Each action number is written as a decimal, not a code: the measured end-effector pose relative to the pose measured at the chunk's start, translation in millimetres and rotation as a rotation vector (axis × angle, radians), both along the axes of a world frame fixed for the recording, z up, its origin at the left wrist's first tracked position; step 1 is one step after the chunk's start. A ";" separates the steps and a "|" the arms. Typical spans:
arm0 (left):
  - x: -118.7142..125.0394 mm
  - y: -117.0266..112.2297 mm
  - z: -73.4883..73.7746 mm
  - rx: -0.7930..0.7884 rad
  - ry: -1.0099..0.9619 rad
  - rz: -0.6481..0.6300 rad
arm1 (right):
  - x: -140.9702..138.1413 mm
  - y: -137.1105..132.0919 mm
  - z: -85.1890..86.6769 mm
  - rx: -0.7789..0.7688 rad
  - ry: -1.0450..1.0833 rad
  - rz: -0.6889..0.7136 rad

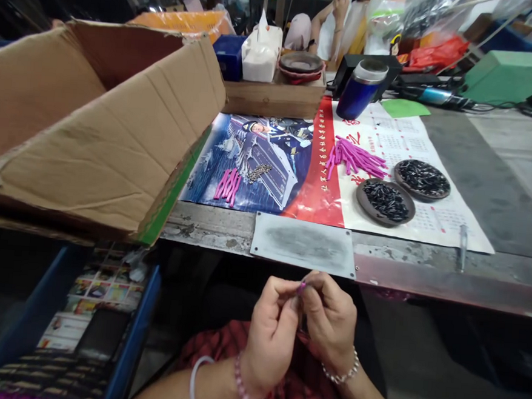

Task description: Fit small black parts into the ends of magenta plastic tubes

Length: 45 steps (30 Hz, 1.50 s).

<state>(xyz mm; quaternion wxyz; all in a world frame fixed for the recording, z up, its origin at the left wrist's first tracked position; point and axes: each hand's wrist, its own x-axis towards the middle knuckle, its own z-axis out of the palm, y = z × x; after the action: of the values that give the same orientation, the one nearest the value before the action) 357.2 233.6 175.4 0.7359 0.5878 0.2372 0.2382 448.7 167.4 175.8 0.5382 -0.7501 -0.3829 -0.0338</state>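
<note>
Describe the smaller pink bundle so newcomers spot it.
Right of the open cardboard box lies a poster. On its blue part, beside a metallic heap, is the smaller pink bundle. It has far fewer pieces than the larger pink pile.

Creased, matt cardboard forms the box at left; a glossy blue tumbler with a metallic band, upper right, and smooth magenta strips sit on a printed paper poster, above a dull, smudged plate.

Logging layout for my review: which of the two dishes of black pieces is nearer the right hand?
The front dish, left of the pair in the picture, is nearer the right hand; the back dish lies farther off, rightward.
</note>
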 end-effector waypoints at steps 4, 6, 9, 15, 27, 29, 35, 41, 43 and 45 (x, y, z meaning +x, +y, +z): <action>0.2 1.7 2.2 0.065 -0.016 0.010 | 0.4 -0.3 -5.1 0.030 -0.090 -0.020; -0.1 1.9 1.2 0.066 -0.019 0.004 | -0.5 0.5 -6.8 0.026 -0.114 -0.034; 0.2 1.6 -1.3 0.065 -0.014 0.018 | -1.7 1.4 -4.8 0.001 -0.090 -0.035; 1.1 2.7 -0.1 0.028 -0.003 0.008 | 1.1 -1.7 2.2 -0.032 0.002 0.032; -1.9 12.2 -2.4 0.194 0.054 -0.181 | 3.7 -4.0 -6.4 -0.072 0.225 0.104; -4.3 19.4 3.3 0.348 0.099 -0.290 | 9.8 -9.2 -5.1 0.001 0.478 0.165; -11.2 37.6 16.0 0.861 0.163 -0.273 | 18.3 -20.8 3.6 -0.008 0.686 0.157; -12.9 41.0 18.2 0.991 0.156 -0.259 | 14.4 -18.8 8.5 -0.140 0.490 0.171; -12.6 41.3 17.7 0.986 0.165 -0.262 | 13.3 -18.6 7.1 -0.191 0.374 0.155; -11.9 41.5 16.9 0.977 0.176 -0.270 | 13.3 -18.4 5.5 -0.242 0.277 0.131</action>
<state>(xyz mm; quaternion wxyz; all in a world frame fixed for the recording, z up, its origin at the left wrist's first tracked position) 345.3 275.1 192.3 0.3769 0.9062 0.0812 0.1739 462.0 149.0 181.3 0.4929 -0.7801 -0.3544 0.1513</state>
